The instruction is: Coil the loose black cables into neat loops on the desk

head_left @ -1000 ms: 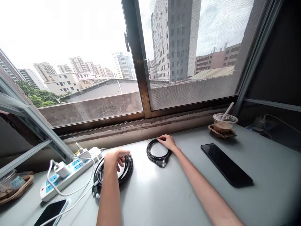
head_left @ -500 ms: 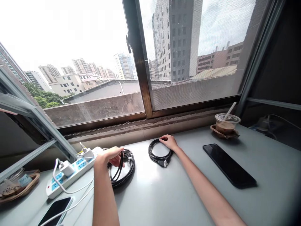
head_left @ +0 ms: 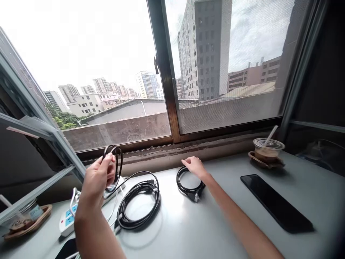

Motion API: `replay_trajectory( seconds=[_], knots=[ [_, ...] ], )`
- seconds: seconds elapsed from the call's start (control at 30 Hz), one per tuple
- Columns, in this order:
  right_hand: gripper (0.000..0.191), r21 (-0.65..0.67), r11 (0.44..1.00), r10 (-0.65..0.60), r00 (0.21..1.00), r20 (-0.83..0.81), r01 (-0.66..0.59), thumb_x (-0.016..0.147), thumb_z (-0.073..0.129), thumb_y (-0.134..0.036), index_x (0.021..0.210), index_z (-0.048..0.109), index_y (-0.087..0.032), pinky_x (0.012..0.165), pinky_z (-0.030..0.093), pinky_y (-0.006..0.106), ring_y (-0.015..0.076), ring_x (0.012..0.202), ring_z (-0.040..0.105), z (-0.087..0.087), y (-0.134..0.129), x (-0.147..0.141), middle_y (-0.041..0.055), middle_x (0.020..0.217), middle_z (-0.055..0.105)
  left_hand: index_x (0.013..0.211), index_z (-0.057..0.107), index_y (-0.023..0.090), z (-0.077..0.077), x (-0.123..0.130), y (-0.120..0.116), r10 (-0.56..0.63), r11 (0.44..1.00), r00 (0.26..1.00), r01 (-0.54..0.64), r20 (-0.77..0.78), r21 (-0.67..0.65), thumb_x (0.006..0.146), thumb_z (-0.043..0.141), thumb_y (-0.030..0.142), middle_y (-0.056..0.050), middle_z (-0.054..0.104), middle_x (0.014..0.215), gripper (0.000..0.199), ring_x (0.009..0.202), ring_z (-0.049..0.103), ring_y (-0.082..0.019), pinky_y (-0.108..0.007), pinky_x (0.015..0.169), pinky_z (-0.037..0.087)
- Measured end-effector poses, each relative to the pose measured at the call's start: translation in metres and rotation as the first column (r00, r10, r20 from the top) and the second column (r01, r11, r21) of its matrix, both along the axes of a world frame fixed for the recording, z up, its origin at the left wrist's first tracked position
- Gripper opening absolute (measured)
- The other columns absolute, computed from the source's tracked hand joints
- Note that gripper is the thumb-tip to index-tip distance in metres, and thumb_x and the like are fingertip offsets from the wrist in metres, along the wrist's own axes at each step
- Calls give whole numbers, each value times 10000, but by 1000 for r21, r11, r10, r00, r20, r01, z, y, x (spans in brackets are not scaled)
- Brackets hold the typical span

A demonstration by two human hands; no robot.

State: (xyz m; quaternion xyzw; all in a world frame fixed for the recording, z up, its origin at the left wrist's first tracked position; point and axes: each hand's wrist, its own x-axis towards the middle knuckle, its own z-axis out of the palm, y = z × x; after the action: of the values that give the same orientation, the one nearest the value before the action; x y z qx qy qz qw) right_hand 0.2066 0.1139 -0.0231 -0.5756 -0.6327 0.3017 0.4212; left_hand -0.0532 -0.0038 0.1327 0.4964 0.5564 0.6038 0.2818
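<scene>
My left hand (head_left: 98,176) is raised at the left, its fingers closed round loops of black cable (head_left: 120,160). A strand runs from these loops down to a larger coil of black cable (head_left: 138,205) lying on the table, with dark connectors on it. My right hand (head_left: 194,166) is at the back edge of a smaller black cable coil (head_left: 180,183), its fingers loosely bent and apparently holding nothing. Whether its fingertips touch that coil is unclear. The smaller coil's connector ends (head_left: 193,196) lie at its front.
A white power strip (head_left: 67,219) with plugs and white cords stands at the left, partly behind my left arm. A black phone (head_left: 276,201) and a lidded drink cup (head_left: 268,149) are on the right. Another cup (head_left: 25,216) stands far left, near a metal frame (head_left: 64,154).
My left hand has lifted up and left, drawing cable loops off the larger coil. My right hand has shifted slightly up from the smaller coil. The view has shifted a little.
</scene>
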Motion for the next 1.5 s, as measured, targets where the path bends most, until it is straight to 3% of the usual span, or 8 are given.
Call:
replay_trajectory(
  seconds=[0.17, 0.3, 0.6, 0.77, 0.93, 1.2, 1.33, 1.5],
  knots=[
    [769, -171, 844, 479, 858, -183, -508, 837, 242, -713, 708, 756, -156, 569, 478, 244, 176, 645, 666, 68, -63, -40, 84, 730, 718, 684, 529, 168, 13, 36, -11, 71, 914, 986, -124, 147, 387, 782, 571, 401, 98, 270, 380, 257, 316, 194, -25, -154, 328, 109],
    [454, -61, 780, 622, 782, -26, -623, 746, 570, -595, 832, 752, -188, 551, 440, 211, 168, 707, 652, 101, -109, -46, 40, 784, 720, 672, 524, 176, 19, 61, -24, 96, 809, 956, -236, 276, 538, 812, 568, 363, 94, 283, 382, 238, 327, 181, -39, -195, 327, 100],
    [492, -50, 997, 73, 857, 510, -54, 697, 635, -545, 965, 697, -137, 714, 440, 374, 371, 937, 628, 89, -110, -50, 213, 983, 682, 665, 583, 258, 25, 80, -55, 148, 788, 954, -272, 260, 553, 818, 584, 398, 51, 313, 454, 208, 365, 198, -89, -285, 377, 89],
    [309, -235, 878, 474, 821, 317, -416, 739, 623, -480, 632, 557, -198, 644, 437, 301, 234, 695, 659, 87, -116, -65, 53, 678, 675, 617, 565, 248, 23, 79, -57, 177, 730, 940, -324, 291, 602, 836, 569, 402, 41, 325, 502, 268, 369, 218, -82, -290, 365, 111],
    [171, 29, 816, 576, 807, -128, -578, 873, 480, -362, 876, 463, -192, 598, 467, 232, 154, 747, 657, 102, -129, -63, 56, 892, 663, 652, 613, 197, 26, 80, -53, 138, 696, 918, -357, 372, 622, 794, 626, 382, 69, 316, 403, 233, 323, 206, -58, -283, 365, 76],
    [364, 404, 895, 411, 697, -588, -187, 899, 395, -522, 1118, 447, -236, 238, 255, 151, 82, 411, 550, 151, -161, -6, 2, 836, 629, 510, 347, 198, 27, 70, -43, 81, 776, 906, -319, 415, 544, 779, 586, 288, 90, 253, 386, 371, 291, 200, -36, -211, 300, 104],
    [281, 431, 887, 182, 733, -655, 165, 835, 573, -444, 1062, 597, -279, 225, 94, 157, -10, 256, 305, 164, -180, 37, -63, 670, 528, 561, 443, 177, 22, 52, -41, 177, 939, 971, -216, 162, 267, 767, 599, 399, 99, 291, 346, 341, 259, 400, -76, -175, 297, 255],
    [158, 481, 852, 221, 691, -688, 206, 806, 646, -321, 960, 624, -297, 227, 76, 183, -10, 264, 295, 167, -193, 48, -66, 629, 477, 610, 585, 135, 17, 37, -35, 188, 980, 979, -192, -80, -48, 829, 445, 554, 26, 453, 327, 494, 288, 467, -108, -177, 308, 278]
  ],
)
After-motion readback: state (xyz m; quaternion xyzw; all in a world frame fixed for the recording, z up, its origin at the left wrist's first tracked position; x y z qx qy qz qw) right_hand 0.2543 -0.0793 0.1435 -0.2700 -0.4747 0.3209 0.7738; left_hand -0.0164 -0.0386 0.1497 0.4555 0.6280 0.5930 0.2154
